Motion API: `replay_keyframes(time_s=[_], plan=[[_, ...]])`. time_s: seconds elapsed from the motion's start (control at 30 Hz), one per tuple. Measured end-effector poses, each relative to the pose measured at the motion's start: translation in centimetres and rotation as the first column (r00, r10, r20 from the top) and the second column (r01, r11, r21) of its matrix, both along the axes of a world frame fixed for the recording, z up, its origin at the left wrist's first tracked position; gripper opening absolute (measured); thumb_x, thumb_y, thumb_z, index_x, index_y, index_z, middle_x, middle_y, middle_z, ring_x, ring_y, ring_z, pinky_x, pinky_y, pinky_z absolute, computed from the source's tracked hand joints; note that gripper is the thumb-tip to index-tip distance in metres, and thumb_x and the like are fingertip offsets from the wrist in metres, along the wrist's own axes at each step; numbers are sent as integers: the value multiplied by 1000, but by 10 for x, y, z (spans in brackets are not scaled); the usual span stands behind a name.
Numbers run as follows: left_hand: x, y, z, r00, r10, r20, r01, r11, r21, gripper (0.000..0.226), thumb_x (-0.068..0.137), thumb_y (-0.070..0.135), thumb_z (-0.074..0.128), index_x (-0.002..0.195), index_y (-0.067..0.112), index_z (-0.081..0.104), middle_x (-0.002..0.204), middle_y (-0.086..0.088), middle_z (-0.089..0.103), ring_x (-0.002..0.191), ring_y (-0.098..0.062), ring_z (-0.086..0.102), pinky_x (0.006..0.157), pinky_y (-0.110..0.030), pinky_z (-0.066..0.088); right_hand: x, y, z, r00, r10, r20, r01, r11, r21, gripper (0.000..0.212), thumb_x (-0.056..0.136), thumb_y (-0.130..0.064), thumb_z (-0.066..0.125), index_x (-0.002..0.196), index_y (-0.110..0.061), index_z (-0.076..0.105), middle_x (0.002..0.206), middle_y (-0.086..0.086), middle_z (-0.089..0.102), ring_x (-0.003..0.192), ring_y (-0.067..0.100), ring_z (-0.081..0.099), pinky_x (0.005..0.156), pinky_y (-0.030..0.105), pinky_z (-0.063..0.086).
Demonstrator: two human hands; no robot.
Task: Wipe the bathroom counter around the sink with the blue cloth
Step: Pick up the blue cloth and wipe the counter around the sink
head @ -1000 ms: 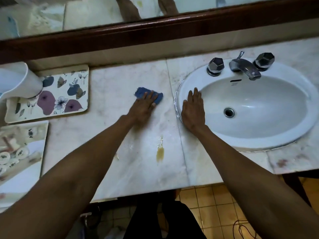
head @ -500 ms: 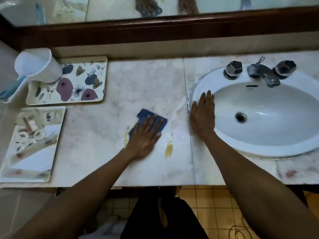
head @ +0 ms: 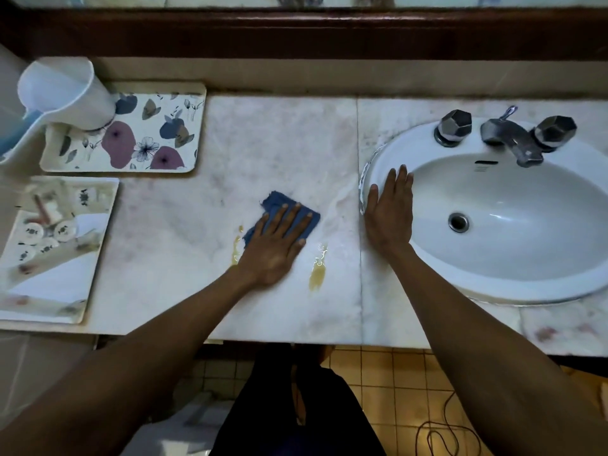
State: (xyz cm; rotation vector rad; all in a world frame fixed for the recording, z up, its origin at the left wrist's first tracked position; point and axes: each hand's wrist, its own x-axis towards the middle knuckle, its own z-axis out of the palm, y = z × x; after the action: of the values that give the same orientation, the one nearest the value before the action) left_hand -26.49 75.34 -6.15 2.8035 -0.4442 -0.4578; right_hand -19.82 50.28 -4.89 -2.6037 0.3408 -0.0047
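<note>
My left hand (head: 274,245) lies flat with spread fingers on the blue cloth (head: 279,205), pressing it onto the pale marble counter (head: 279,143) left of the sink. A yellowish spill streak (head: 317,271) lies just right of that hand, and a smaller one (head: 236,248) shows at its left edge. My right hand (head: 390,215) rests flat and holds nothing on the left rim of the white oval sink (head: 411,143). Most of the cloth is hidden under my fingers.
A chrome faucet (head: 513,139) with two faceted knobs stands behind the basin. A floral tray (head: 158,139) carries a white jug (head: 62,90) at the far left. A second tray (head: 49,245) with small toiletries sits at the left front. A dark wooden mirror frame (head: 296,31) runs along the back.
My left hand has drawn the cloth from the back of the counter toward the front, between the two yellow streaks. My right hand has stayed on the sink rim.
</note>
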Motion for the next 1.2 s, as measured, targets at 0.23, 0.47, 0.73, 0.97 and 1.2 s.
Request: replay_keyframes(time_s=[0.23,0.47,0.73,0.97,1.2], plan=[[82,38,22,989,74,-129,-84,994,-73,52,110,39,21,161,34,11,170,5,-2,156,-17,-5,125,-46,2,0,6,6,992,120,29,-116,986,-116,52,105,-25,28,152,-1,28,165,20,10,154,33,6,126,43,7],[-66,70,8,982,184,-38,-185,982,-37,61,104,57,17,159,41,-4,167,14,-15,154,-10,-17,125,-43,-3,6,96,14,856,515,47,-516,856,23,49,105,-19,35,150,-1,34,164,17,18,154,30,13,126,39,10],[-29,104,5,913,408,9,-408,913,-27,55,108,44,22,161,34,8,170,8,-3,156,-14,-8,125,-51,3,-10,160,-13,799,595,-85,-600,799,-46,56,107,-29,26,157,-8,14,167,14,3,155,28,1,126,42,2],[-82,60,-8,951,254,175,-254,967,-24,54,109,36,26,161,30,14,170,-1,10,156,-23,7,124,-51,7,-11,158,-24,814,579,-42,-580,811,-70,56,106,-33,28,157,-13,18,167,8,8,155,25,5,126,39,4],[-72,179,-9,931,313,187,-331,941,74,54,109,36,25,161,34,10,169,-1,12,156,-25,8,122,-54,14,-15,163,-22,830,557,-34,-557,825,-94,55,106,-33,28,156,-13,22,167,8,11,155,24,9,126,41,9]])
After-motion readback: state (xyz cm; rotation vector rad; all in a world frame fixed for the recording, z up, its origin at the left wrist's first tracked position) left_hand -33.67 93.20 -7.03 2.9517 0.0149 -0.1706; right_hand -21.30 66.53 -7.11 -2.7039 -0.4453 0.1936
